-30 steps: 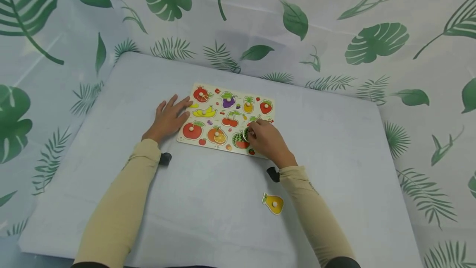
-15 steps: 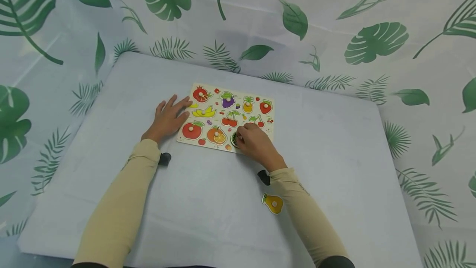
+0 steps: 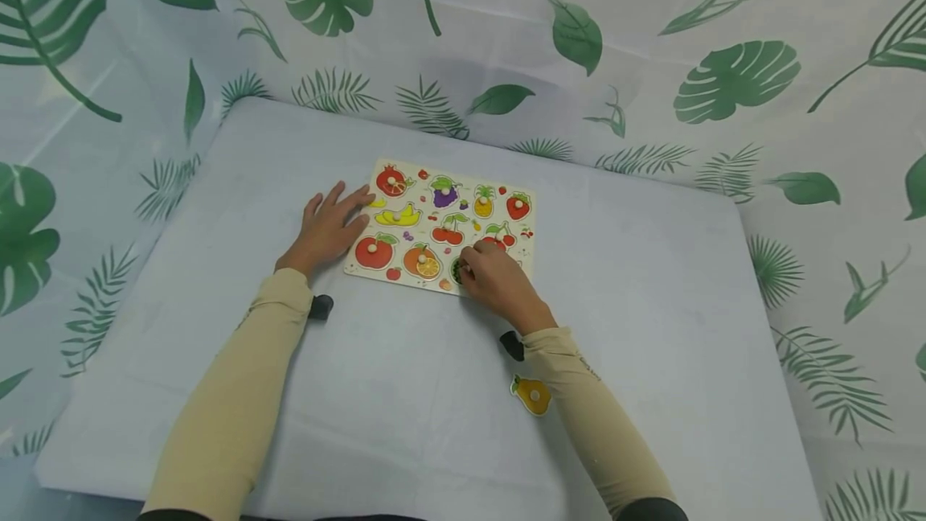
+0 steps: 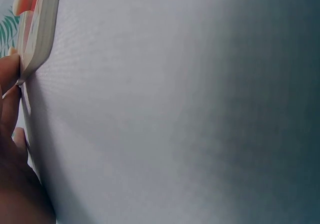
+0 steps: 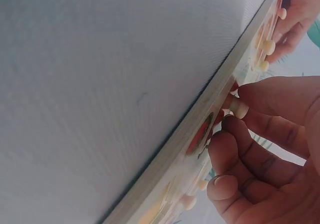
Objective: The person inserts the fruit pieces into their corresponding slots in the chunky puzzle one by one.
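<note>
A wooden fruit puzzle board (image 3: 350, 269) lies flat on the table. My left hand (image 3: 329, 223), fingers spread, rests at the board's left edge, its fingertips on the rim. Over the lower right part of the board, my right hand (image 3: 501, 280) pinches the knob (image 5: 237, 107) of the watermelon piece (image 5: 201, 134). That piece sits in the board's front row, mostly hidden by the fingers in the head view. A yellow pear piece (image 3: 532, 395) with a white knob lies on the table near my right forearm.
Other knobbed pieces fill the board, among them an apple (image 3: 374, 251), an orange (image 3: 422, 261), bananas (image 3: 398, 216) and grapes (image 3: 444, 192). A white cloth covers the table (image 3: 637, 280). Behind it hangs a leaf-patterned curtain (image 3: 521, 47).
My right hand has moved a little left across the board with the watermelon piece, then stayed there. The left hand, the board and the pear piece have not moved.
</note>
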`<move>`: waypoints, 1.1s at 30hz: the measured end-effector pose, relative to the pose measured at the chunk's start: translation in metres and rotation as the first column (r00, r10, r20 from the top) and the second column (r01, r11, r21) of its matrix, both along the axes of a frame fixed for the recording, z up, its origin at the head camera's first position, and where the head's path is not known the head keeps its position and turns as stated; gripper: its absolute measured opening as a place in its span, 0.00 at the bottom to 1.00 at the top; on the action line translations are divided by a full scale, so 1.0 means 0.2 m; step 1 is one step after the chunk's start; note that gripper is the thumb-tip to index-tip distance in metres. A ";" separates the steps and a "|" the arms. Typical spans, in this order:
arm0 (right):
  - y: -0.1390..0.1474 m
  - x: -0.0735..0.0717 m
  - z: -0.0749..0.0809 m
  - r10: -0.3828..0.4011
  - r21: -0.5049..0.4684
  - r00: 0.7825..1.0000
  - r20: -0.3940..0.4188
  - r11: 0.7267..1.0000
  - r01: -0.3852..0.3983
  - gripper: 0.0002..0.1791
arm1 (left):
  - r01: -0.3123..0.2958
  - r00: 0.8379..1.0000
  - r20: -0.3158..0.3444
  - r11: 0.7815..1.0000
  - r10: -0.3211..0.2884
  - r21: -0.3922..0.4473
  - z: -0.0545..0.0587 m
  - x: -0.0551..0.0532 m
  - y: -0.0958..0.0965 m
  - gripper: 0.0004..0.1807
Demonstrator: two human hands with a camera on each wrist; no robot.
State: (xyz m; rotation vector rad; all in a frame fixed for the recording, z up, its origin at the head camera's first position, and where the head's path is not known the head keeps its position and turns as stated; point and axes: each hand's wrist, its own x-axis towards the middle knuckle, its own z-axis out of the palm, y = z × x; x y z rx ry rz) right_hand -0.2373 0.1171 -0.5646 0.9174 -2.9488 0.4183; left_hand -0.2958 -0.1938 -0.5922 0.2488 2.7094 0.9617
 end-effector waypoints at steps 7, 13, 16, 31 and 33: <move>0.00 0.00 -0.01 -0.010 -0.007 1.000 0.009 1.000 0.010 0.02 | -0.012 1.000 0.012 1.000 0.012 0.006 0.01 0.00 0.00 0.31; 0.00 0.00 0.01 -0.011 -0.013 0.999 0.039 1.000 0.011 0.01 | -0.014 1.000 0.008 1.000 0.014 0.013 0.00 0.00 -0.01 0.31; 0.02 0.01 0.02 -0.016 -0.022 0.998 0.057 1.000 0.017 0.02 | -0.014 1.000 0.010 1.000 0.014 0.010 0.00 0.00 -0.01 0.31; 0.23 0.15 0.08 -0.060 -0.040 0.996 0.062 0.997 0.062 0.12 | -0.014 1.000 0.012 1.000 0.014 0.017 0.01 0.01 0.01 0.30; 0.27 0.18 0.09 -0.075 -0.048 0.996 0.056 0.996 0.078 0.12 | -0.006 1.000 0.011 1.000 0.006 0.016 0.01 0.00 0.00 0.30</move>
